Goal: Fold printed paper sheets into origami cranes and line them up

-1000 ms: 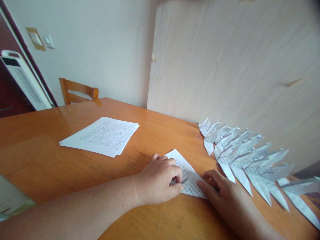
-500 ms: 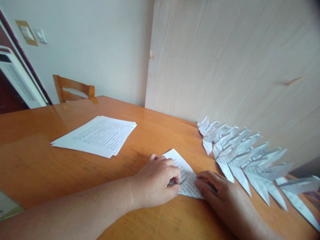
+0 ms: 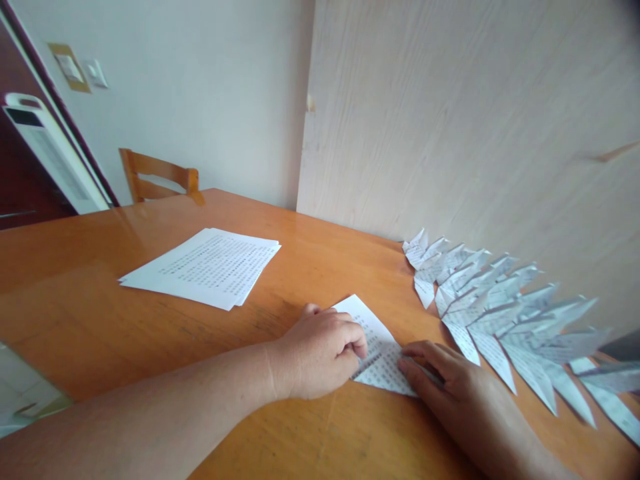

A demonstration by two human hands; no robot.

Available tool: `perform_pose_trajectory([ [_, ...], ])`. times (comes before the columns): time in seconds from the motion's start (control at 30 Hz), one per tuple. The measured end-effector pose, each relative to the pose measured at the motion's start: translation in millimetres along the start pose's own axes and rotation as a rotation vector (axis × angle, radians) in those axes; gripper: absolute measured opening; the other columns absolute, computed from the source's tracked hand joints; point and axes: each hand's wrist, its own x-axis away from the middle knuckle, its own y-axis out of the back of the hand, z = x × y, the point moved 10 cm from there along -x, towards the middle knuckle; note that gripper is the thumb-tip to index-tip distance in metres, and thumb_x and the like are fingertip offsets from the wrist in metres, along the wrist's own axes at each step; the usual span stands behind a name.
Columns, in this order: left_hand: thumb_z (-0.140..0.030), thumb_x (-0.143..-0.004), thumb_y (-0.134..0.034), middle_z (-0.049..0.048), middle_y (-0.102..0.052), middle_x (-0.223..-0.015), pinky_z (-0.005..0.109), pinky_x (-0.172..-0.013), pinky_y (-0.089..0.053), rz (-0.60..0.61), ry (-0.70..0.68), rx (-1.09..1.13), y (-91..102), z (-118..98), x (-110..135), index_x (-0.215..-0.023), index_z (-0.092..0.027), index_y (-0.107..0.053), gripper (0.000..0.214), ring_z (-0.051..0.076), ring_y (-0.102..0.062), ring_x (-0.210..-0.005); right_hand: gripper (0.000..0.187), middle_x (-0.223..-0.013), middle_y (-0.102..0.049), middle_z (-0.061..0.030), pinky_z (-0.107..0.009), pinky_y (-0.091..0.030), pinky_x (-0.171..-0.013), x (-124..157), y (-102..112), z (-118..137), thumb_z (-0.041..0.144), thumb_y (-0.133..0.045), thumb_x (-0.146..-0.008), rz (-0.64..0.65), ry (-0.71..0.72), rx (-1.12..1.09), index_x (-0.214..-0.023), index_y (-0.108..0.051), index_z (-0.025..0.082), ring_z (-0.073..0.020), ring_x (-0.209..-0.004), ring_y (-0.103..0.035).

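A folded sheet of printed paper [image 3: 376,345] lies on the table between my two hands, one corner pointing away from me. My left hand [image 3: 320,350] rests over its left side, fingers curled and closed on the paper. At the right corner my right hand [image 3: 453,383] has its thumb and fingers close together on the paper's edge; that corner is hidden beneath them. To the right stand folded paper pieces [image 3: 505,300], pointed and printed, set in rows.
A stack of printed sheets [image 3: 210,267] lies on the wooden table [image 3: 165,347] at the left. Behind the table are a wooden chair [image 3: 163,173], a white wall and a pale wood panel [image 3: 425,120] along the right side.
The view has swung slightly left, so everything sits a little further right. My left hand has shifted slightly leftward relative to the paper, showing more of a crease.
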Motion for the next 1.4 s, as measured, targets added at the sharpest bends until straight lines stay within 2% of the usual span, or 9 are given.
perform_pose_trajectory([
  [0.1,-0.023,-0.082,-0.061,-0.0035,-0.069,-0.092,0.036,-0.084,-0.032,-0.016,0.011,-0.01,2.1,-1,1,-0.087,-0.022,-0.065,0.007,0.018,-0.061,-0.093,0.027,-0.101,-0.072,0.0005,-0.033,-0.051,-0.077,0,0,0,0.051,-0.045,-0.098,-0.002,-0.005,0.003,-0.104,-0.064,0.033,-0.0209,-0.09,-0.068],
  [0.23,-0.036,-0.08,-0.07,-0.0033,-0.068,-0.092,0.038,-0.086,-0.031,-0.025,0.004,-0.046,2.9,-5,3,-0.097,-0.024,-0.064,0.022,0.02,-0.06,-0.094,0.028,-0.103,-0.072,0.0008,-0.033,-0.051,-0.078,0,-2,-1,0.052,-0.044,-0.098,0.002,-0.002,0.006,-0.105,-0.064,0.033,-0.0205,-0.09,-0.068],
  [0.4,-0.034,-0.084,-0.068,-0.0027,-0.065,-0.099,0.041,-0.089,-0.031,-0.025,-0.053,-0.143,1.7,-13,5,-0.106,-0.029,-0.064,0.023,0.021,-0.058,-0.099,0.028,-0.103,-0.072,0.0003,-0.033,-0.051,-0.079,-1,-5,-6,0.052,-0.045,-0.098,0.001,-0.002,0.002,-0.106,-0.064,0.033,-0.0206,-0.091,-0.069],
  [0.63,-0.03,-0.093,-0.058,0.0012,-0.059,-0.091,0.048,-0.095,-0.03,0.011,-0.139,-0.307,-0.2,-27,10,-0.107,-0.033,-0.066,0.017,0.023,-0.054,-0.093,0.027,-0.102,-0.072,0.0014,-0.031,-0.051,-0.077,0,-7,-7,0.051,-0.044,-0.098,0.003,0.001,0.006,-0.105,-0.064,0.034,-0.02,-0.09,-0.069],
  [0.83,-0.023,-0.092,-0.054,0.0017,-0.055,-0.086,0.053,-0.096,-0.029,0.021,-0.227,-0.375,-3.4,-33,14,-0.101,-0.035,-0.067,0.02,0.022,-0.051,-0.086,0.026,-0.102,-0.072,0.0024,-0.031,-0.051,-0.077,-1,-6,-4,0.049,-0.044,-0.099,0.014,-0.005,0.014,-0.104,-0.065,0.034,-0.0189,-0.09,-0.069],
  [1.4,-0.021,-0.092,-0.054,0.0025,-0.052,-0.084,0.049,-0.095,-0.032,0.04,-0.208,-0.358,-0.8,-35,13,-0.091,-0.029,-0.068,0.016,0.021,-0.048,-0.083,0.024,-0.093,-0.074,-0.0017,-0.029,-0.054,-0.071,-1,5,8,0.04,-0.047,-0.098,-0.089,0.095,0.079,-0.1,-0.069,0.029,-0.0196,-0.078,-0.071],
])
